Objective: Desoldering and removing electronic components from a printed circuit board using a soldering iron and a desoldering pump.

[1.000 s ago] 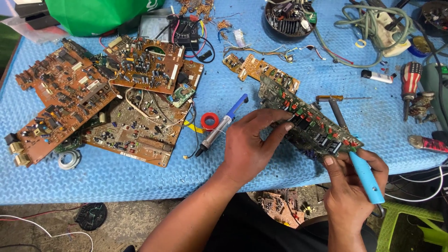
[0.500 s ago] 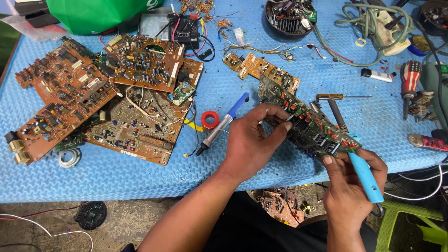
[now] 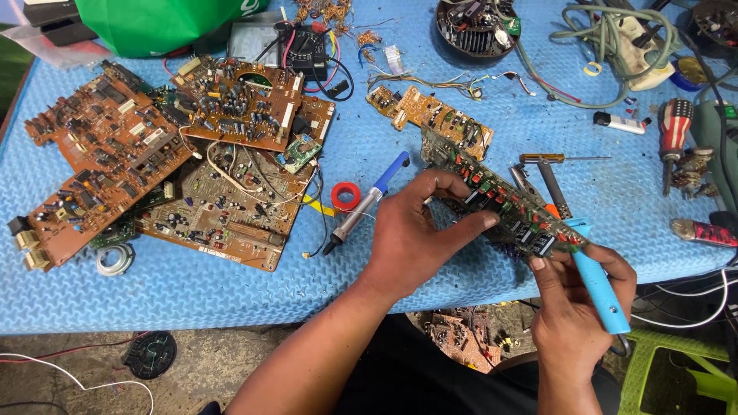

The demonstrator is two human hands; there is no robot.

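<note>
Two hands on a long green circuit board (image 3: pixel 500 201)
Left hand (image 3: pixel 411 234) fingers clamp its middle; right hand (image 3: pixel 580 307) at 4 o'clock grips blue soldering iron (image 3: pixel 596 280) against the board

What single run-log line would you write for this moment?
left hand: holds long circuit board | right hand: grips blue soldering iron at board's near end | desoldering pump: lies on blue mat
</note>
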